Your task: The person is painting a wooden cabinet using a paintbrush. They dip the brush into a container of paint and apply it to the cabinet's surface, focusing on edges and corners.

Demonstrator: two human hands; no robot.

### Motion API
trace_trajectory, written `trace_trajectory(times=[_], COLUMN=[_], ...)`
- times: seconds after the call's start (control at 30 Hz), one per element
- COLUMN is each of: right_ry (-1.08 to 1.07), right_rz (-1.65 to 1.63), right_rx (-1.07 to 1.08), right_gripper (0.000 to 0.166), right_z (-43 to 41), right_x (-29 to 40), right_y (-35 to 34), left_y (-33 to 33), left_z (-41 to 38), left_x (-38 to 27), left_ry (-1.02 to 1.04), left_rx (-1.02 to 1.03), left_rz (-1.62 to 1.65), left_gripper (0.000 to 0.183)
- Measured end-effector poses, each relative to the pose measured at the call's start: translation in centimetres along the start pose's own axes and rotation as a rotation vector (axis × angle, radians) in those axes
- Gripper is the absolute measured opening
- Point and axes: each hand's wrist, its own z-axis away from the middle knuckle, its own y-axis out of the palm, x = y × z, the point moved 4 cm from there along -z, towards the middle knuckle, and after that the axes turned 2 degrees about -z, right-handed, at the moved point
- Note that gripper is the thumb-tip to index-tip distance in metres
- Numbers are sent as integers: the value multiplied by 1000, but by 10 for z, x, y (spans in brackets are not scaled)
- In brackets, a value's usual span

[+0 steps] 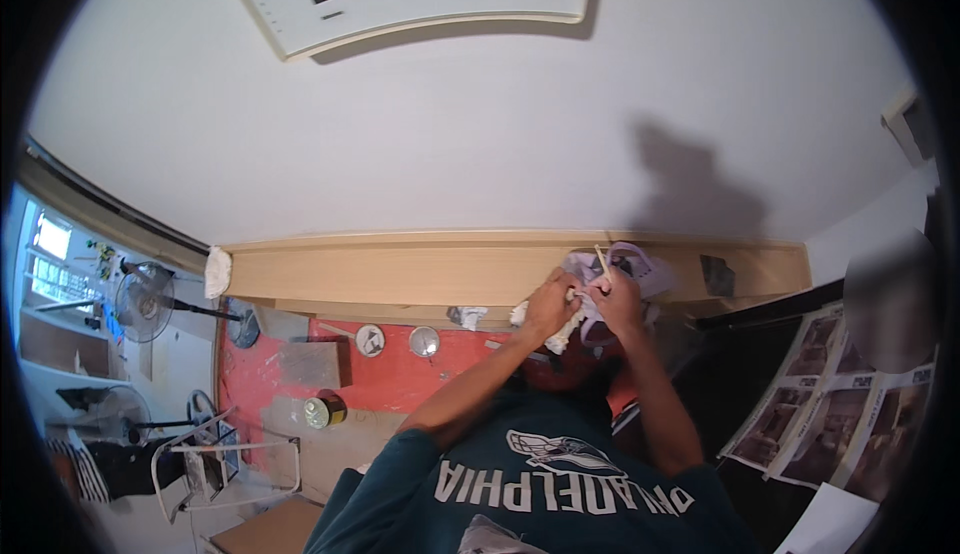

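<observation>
My left hand [555,300] grips a cream-coloured cloth [561,335] that hangs below its fingers. Close beside it, my right hand [615,300] holds a thin pale stick [602,258], which points up past the fingers. The fingertips of both hands nearly meet over a lilac plastic bag [654,273] with a loop handle. The bag rests on a long light-wood ledge [420,273] along the white wall. What lies inside the bag is hidden.
A framed panel [442,21] hangs on the wall. On the ledge lies a dark flat piece [718,275]. Below are a metal can [325,410], round lids [424,341], and a box-like block [311,363]. Fans [146,300] and a metal-framed ladder [225,471] stand left; printed sheets [825,411] lie right.
</observation>
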Motion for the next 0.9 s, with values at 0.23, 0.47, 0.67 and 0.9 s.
trace_trajectory(times=[0.23,0.47,0.67,0.9], right_ry=[21,-38,-39,-231], right_rz=[-94,144,47,15], right_rx=[-156,-30,-70,-44], right_gripper=[19,24,26,26], right_z=[17,31,27,20], right_x=[3,5,11,28], right_y=[-14,12,14,0], left_y=[-5,6,4,-3], left_z=[3,0,1,5], left_x=[6,17,14,2], left_ry=[-85,-12,18,45], left_rx=[11,136,56,35], left_rz=[35,-127,-12,66], left_gripper=[16,19,17,16])
